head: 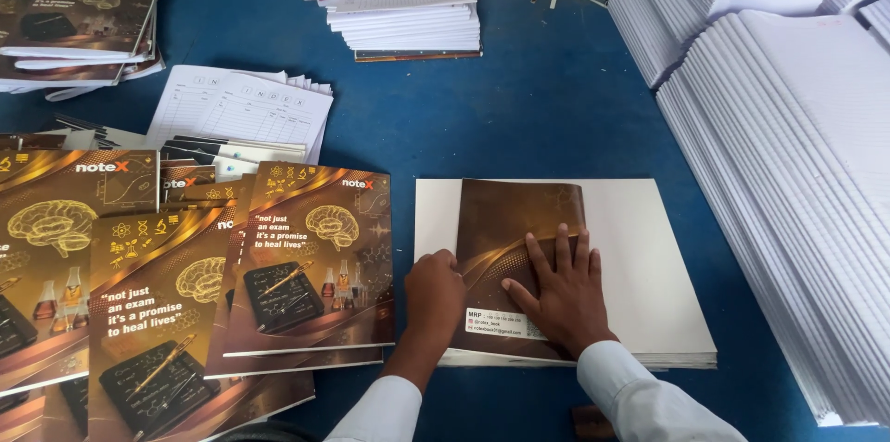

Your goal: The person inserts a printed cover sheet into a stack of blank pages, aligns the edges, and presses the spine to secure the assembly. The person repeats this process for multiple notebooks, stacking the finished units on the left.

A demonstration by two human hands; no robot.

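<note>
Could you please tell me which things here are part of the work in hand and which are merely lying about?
In hand: left hand, right hand, brown cover, white sheets.
Lying about: finished notebooks, index pages, paper stacks.

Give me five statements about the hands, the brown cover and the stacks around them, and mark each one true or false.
1. The right hand lies flat, fingers spread, on the brown cover. True.
2. The left hand holds a pen. False: it is curled at the cover's left edge, holding no pen.
3. The table is red. False: it is blue.
4. Finished notebooks lie fanned out left of the hands. True.
5. White page stacks stand to the right. True.
</note>
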